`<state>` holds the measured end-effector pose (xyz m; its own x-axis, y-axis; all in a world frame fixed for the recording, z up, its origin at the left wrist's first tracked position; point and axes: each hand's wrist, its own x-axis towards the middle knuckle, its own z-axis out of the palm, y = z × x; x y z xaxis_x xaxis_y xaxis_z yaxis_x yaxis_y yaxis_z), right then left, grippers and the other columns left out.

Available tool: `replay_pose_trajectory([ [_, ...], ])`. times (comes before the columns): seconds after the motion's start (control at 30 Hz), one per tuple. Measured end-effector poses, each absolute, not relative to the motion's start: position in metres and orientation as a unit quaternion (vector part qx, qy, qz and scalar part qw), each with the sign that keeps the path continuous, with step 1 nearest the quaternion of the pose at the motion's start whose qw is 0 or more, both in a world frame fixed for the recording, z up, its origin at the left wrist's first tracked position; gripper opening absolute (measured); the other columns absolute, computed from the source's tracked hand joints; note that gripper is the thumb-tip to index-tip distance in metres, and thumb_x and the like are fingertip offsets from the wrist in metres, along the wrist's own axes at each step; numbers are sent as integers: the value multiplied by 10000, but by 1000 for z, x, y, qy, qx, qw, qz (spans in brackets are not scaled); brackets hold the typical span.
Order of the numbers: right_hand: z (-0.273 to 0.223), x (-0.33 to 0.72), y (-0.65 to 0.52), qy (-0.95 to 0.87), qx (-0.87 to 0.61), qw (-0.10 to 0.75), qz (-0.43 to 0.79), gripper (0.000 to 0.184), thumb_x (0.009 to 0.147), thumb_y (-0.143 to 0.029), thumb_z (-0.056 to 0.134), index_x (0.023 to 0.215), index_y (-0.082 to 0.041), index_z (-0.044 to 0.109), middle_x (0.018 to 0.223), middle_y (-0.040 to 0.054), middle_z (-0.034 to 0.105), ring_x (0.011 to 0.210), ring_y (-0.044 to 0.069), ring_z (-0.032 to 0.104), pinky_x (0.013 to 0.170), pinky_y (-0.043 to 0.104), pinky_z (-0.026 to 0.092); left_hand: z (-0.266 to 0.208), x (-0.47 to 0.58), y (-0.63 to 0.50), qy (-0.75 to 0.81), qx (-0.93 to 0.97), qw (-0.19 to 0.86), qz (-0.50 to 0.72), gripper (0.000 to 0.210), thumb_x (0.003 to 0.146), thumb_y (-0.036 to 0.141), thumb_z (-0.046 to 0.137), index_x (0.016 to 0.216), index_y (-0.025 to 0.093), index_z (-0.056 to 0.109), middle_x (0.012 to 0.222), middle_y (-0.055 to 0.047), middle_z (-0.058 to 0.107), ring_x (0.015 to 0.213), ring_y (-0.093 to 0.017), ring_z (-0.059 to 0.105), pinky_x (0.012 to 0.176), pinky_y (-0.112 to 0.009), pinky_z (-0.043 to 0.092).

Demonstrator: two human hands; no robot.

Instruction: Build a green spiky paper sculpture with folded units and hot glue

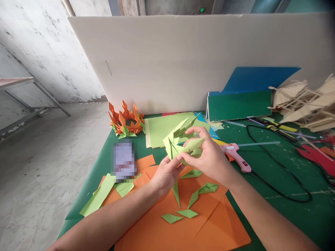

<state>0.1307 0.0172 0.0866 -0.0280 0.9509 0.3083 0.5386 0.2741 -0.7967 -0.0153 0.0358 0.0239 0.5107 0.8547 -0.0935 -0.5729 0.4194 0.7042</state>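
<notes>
Between my two hands is a light green folded-paper ring (175, 141) with pointed tips, held above the table. My left hand (169, 174) pinches its lower edge, thumb on top. My right hand (209, 153) grips its right side, the fingers bent around a pointed piece. Part of the ring is hidden behind the right fingers. Below lie orange paper sheets (183, 233) with several small folded green pieces (187, 213) on them. One long green point (176, 195) shows just under my left hand; I cannot tell whether it joins the ring.
An orange folded-paper crown (127, 120) stands back left, near a blurred-out rectangular item (124, 160). Green paper sheets (159, 129) lie behind my hands. Right of them are a pink glue gun (237, 155) with its black cord (282, 195), tools and a wooden stick model (306, 104). A pale board (157, 62) rises behind.
</notes>
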Motion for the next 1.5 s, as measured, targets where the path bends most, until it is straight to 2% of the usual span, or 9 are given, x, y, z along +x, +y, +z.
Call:
replay_pose_trajectory([
  [0.1,88,130,17,-681,-553,417,240,553,758,-227,669,1239,-301,407,850,-7,637,681,185,640,590,308,488,25,-15,35,221,319,809,442,106,817,305,715,869,213,728,1123,-39,707,1173,-226,570,1069,-384,367],
  [0.23,91,130,15,-690,-558,395,237,494,785,-204,637,1217,-296,415,878,1,648,646,169,620,586,310,486,24,-15,34,219,315,813,438,130,803,315,730,899,226,726,1143,-38,701,1181,-238,567,1064,-395,367],
  [0.33,93,132,14,-682,-556,406,247,535,812,-236,636,1283,-315,395,825,-5,642,657,185,631,592,322,512,23,-17,35,219,317,816,430,133,818,298,719,933,233,726,1153,-29,696,1164,-218,572,1046,-373,378],
  [0.5,95,135,12,-682,-538,434,238,509,872,-276,583,1341,-301,385,832,21,653,765,216,666,656,348,562,21,-19,40,215,309,824,423,155,813,244,726,966,219,721,1115,-26,706,1059,-181,609,989,-335,416],
  [0.67,100,140,9,-698,-534,416,232,712,843,-310,645,1444,-312,264,979,33,706,908,226,687,716,341,578,19,-21,47,209,292,826,433,69,845,220,692,912,204,697,1066,-6,700,989,-136,615,940,-303,443],
  [0.87,103,143,11,-739,-545,363,156,720,860,-188,577,1484,-315,242,1119,50,707,1070,235,656,806,352,567,18,-17,52,211,255,835,439,148,839,168,688,975,180,630,972,-10,677,831,-106,637,965,-355,468],
  [1.07,100,147,15,-771,-570,265,97,855,833,-149,567,1534,-313,106,1124,42,710,964,242,683,817,388,553,19,-18,59,289,233,793,483,221,808,133,700,982,183,573,920,-9,671,829,-128,656,953,-393,499],
  [1.27,93,155,22,-753,-591,263,119,908,821,-124,526,1541,-321,9,1265,68,640,968,225,683,703,322,565,18,-20,63,323,249,775,482,181,807,209,706,920,178,568,980,-23,667,869,-132,648,932,-381,510],
  [1.5,89,162,23,-768,-606,194,76,813,830,-98,503,1529,-291,137,994,27,724,829,222,682,660,322,512,11,-22,69,373,351,682,522,262,766,333,738,926,202,577,940,-4,641,904,-136,619,913,-338,485],
])
